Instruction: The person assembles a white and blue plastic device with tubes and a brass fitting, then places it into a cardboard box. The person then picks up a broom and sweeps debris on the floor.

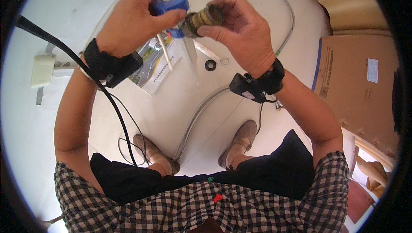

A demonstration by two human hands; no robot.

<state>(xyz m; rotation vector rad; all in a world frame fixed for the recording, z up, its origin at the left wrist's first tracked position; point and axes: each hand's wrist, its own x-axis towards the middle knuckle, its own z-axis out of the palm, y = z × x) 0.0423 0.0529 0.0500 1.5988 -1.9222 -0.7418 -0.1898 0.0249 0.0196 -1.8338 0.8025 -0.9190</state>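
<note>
So, closest in were the two brown shoes (243,135), planted on the pale floor (171,104), with a grey flexible hose (193,117) curving between them. A bit farther out, a black rubber washer (210,65) lay flat on the floor, just beside a whitish ring (225,60). Left of those was a printed sheet (150,67), with a thin white stick (165,51) across its right edge.

The action was up in the air past all that. The left hand (133,24) was curled round a blue spool (174,4), thumb pointing at the other part. The right hand (246,35) had a brass pipe fitting (209,16) pinched between thumb and fingers, tilted, with its wider end toward the right palm. The two parts met or nearly met above the sheet; couldn't tell if they were actually touching. A pale blurry strip (189,54) showed just below them, and I couldn't make out what it was.

My guess: this was the wrapping step, sealing tape going onto the fitting. If so, the next move called for a firm right-hand pinch, spool close in and some tension, otherwise the wrap could go on loose or skewed. No idea how many turns were on, too blurry.

Out toward the floor's right side stood a big cardboard box (354,100), and beyond the hands another hose (292,7) ran to a green end.
</note>
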